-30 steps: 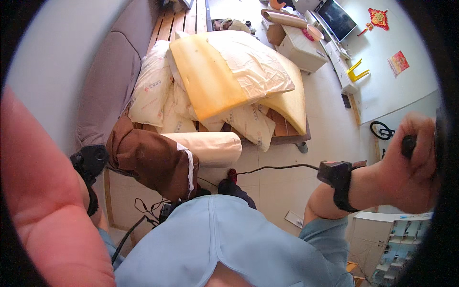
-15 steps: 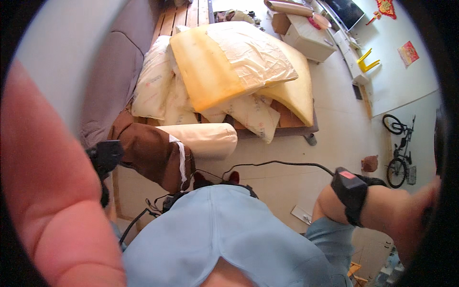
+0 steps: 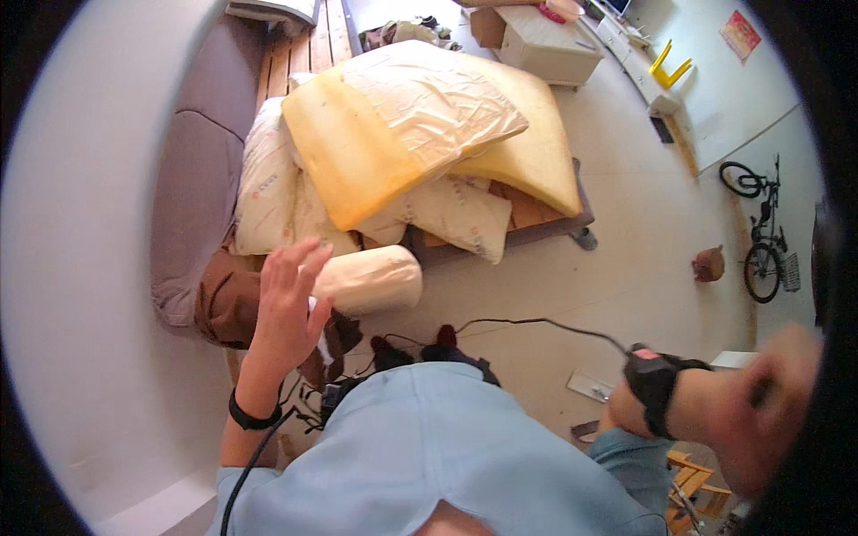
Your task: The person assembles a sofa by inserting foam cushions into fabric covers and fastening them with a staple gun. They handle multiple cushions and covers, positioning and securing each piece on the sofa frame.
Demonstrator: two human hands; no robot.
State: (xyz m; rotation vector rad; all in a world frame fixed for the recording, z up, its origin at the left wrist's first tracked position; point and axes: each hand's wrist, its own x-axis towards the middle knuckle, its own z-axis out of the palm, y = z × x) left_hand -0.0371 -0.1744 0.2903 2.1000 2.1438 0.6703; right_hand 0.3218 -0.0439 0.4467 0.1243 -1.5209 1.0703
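My left hand [image 3: 288, 299] is raised with its fingers loosely spread and nothing in them. In the picture it overlaps a cream cylindrical bolster [image 3: 380, 279] and a brown cloth cover [image 3: 234, 295]; I cannot tell whether it touches either. At the far right my right hand [image 3: 769, 402] is lifted, bent at the wrist and blurred, so its fingers do not show clearly. A black strapped device [image 3: 652, 384] sits on the right wrist, and its cable runs toward my waist. Behind the bolster, yellow foam cushions [image 3: 357, 161] lie on printed cream cushions [image 3: 268, 188].
The cushions rest on a slatted wooden sofa frame [image 3: 308, 40] with a grey-brown upholstered back [image 3: 201, 152]. A white cabinet [image 3: 550, 49] and a yellow stool [image 3: 666, 67] stand beyond. A bicycle [image 3: 764, 228] is at the right, near a brown object [image 3: 708, 264] on the floor.
My left hand has moved from close before the camera at the left edge toward the bolster. My right hand stays raised at the right. The whole view has shifted slightly.
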